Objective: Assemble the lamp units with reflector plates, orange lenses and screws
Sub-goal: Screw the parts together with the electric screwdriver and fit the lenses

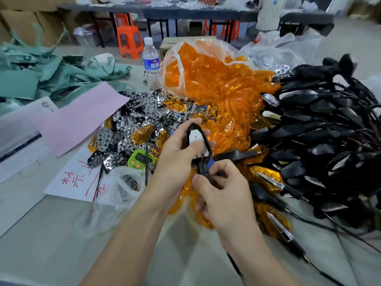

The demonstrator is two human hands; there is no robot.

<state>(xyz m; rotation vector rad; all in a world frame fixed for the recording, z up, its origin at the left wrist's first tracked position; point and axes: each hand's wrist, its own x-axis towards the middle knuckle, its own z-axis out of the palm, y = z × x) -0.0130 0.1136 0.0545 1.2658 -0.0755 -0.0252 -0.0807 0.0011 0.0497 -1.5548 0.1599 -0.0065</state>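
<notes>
My left hand grips a black lamp housing whose open face shows a white LED board, held upright above the pile. My right hand pinches the housing's black stem just below a blue part. Behind them a clear bag spills orange lenses over the table. Shiny reflector plates lie heaped to the left. A small clear bag of screws sits near my left wrist. Black lamp housings with wires are piled on the right.
A water bottle stands behind the plates. Pink paper and a white sheet with red writing lie at the left, a green timer among the plates. Teal scraps fill the far left; orange stools stand beyond.
</notes>
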